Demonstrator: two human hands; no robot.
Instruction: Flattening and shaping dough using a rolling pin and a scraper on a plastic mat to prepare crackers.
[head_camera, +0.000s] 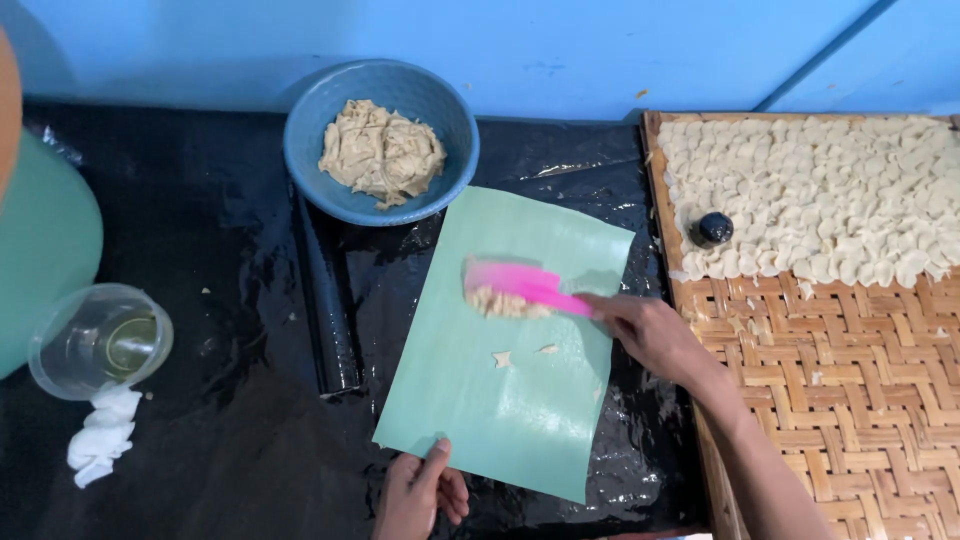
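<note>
My right hand (648, 333) grips the handle of a pink scraper (522, 283), whose blade rests on a lump of beige dough (505, 303) in the upper middle of a pale green sheet (500, 400). My left hand (420, 493) pinches the sheet's near left corner, thumb on top. Two small dough scraps (502, 358) lie on the sheet below the scraper. A blue bowl (310, 120) with more beige dough (380, 152) stands just beyond the sheet's far left corner.
A woven bamboo tray (850, 390) at right holds several thin pale dough pieces (830, 190) and a small dark round object (712, 229). At left stand a clear plastic cup (98, 340) of liquid, a white cloth (100, 435) and a green round object (40, 250). Black plastic (220, 260) covers the surface.
</note>
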